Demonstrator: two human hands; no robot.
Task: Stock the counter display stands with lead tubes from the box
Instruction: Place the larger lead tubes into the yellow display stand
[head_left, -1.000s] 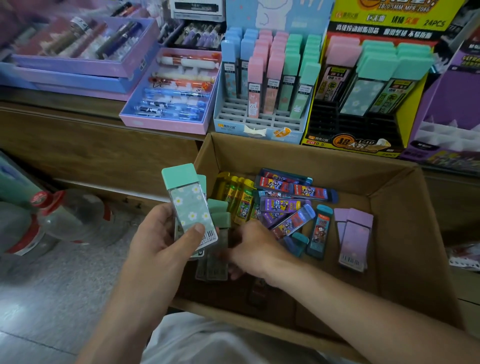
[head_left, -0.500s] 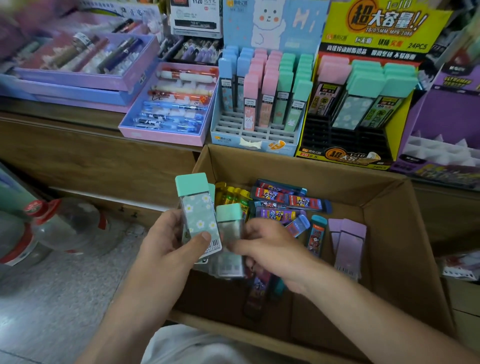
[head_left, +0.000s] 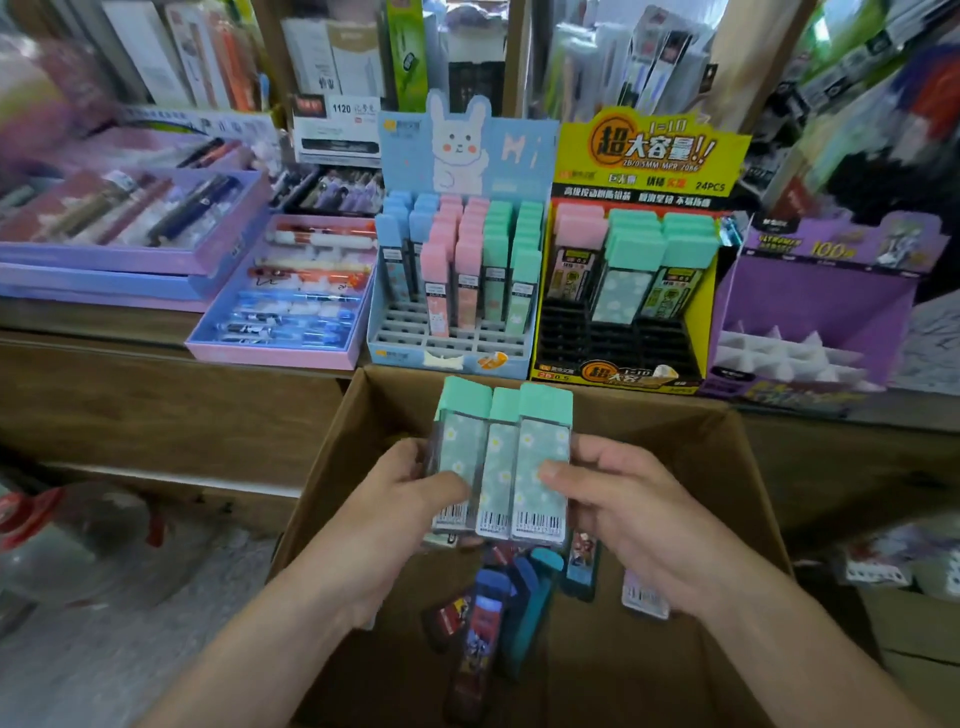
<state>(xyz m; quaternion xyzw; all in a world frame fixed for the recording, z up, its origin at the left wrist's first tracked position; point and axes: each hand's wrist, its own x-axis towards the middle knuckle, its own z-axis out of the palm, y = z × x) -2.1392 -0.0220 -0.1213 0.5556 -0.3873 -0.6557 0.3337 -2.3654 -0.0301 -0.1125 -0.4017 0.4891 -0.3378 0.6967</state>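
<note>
Three green lead tubes (head_left: 524, 457) with daisy print and mint caps stand upright side by side above the cardboard box (head_left: 332, 467). My left hand (head_left: 410, 499) grips their left side and my right hand (head_left: 613, 493) grips their right side. Loose tubes (head_left: 483, 618) in dark and teal colours lie on the box floor below. On the counter behind stand a yellow-and-black display stand (head_left: 618, 371) holding pink and green tubes, a blue rabbit stand (head_left: 447, 358) with blue, pink and green tubes, and a purple stand (head_left: 810, 291) with white dividers.
Pink and purple trays of pens (head_left: 291, 291) lie on the counter to the left. Clear plastic bottles with red caps (head_left: 62, 540) sit on the floor at the left. Shelves crowded with stationery rise behind the counter.
My right hand lifted another green tube from the box and joined it to those in my left hand. Both hands rose with the bunch, and my view tilted up toward the counter.
</note>
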